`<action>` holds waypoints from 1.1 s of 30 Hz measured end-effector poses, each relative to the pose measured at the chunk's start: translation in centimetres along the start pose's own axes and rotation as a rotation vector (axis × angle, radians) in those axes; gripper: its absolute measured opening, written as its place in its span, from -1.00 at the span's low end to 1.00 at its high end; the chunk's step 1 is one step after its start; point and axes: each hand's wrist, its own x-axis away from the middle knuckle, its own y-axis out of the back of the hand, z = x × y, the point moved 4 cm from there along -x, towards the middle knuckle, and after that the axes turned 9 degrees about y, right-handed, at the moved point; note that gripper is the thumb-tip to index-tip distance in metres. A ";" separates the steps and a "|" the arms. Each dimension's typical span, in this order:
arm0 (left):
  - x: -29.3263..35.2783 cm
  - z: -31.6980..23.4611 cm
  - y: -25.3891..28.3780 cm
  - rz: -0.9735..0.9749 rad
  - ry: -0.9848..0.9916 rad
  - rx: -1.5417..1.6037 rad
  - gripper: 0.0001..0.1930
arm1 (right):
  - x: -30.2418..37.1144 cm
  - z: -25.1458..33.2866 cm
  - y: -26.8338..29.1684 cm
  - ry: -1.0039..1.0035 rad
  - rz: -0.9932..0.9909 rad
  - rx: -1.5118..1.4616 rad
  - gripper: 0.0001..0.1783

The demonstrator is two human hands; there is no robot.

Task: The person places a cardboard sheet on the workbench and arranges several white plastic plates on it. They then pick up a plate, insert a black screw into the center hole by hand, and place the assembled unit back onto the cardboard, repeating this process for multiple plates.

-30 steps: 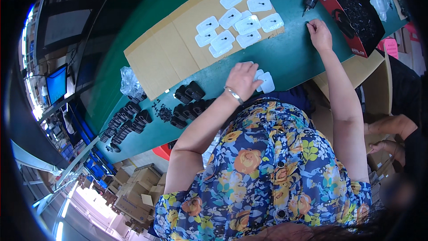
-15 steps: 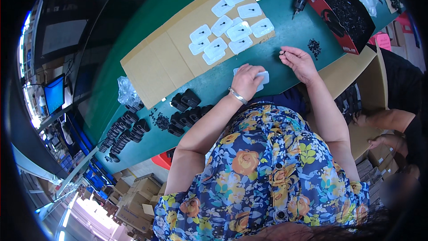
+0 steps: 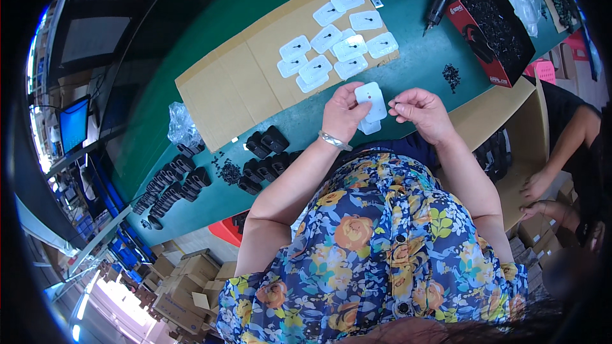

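A white rounded rectangular plate with a small hole is held between the thumb and fingers of my left hand. Another white plate shows just below it, near the table's front edge. Close to the plate's right side, my right hand has its thumb and fingertips pinched together. Whatever sits in that pinch is too small to make out. Beyond my hands, several white plates, each with a small black piece at its middle, lie on a flat cardboard sheet, some overlapping.
Right of my hands lies a small pile of black pieces; a red box holds many more. A black electric screwdriver is at the back. Black housings stand in rows at left. A co-worker's hand is by an open carton.
My left hand has lifted a white plate, turning it up to face me. My right hand has moved left and slightly nearer, up to the plate. The co-worker's arm has shifted.
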 end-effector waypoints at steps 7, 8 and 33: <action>1.5 -0.8 -1.9 0.108 0.052 0.164 -0.68 | 0.0 -1.0 -1.1 0.046 -0.069 -0.037 -0.86; 2.0 -1.5 -2.5 0.174 0.206 0.351 -0.67 | 0.0 -1.0 -1.1 0.047 -0.071 -0.038 -0.86; 2.9 -4.2 -3.2 0.267 -0.023 -0.128 -0.47 | 0.8 6.5 -3.6 0.638 0.156 1.015 -0.88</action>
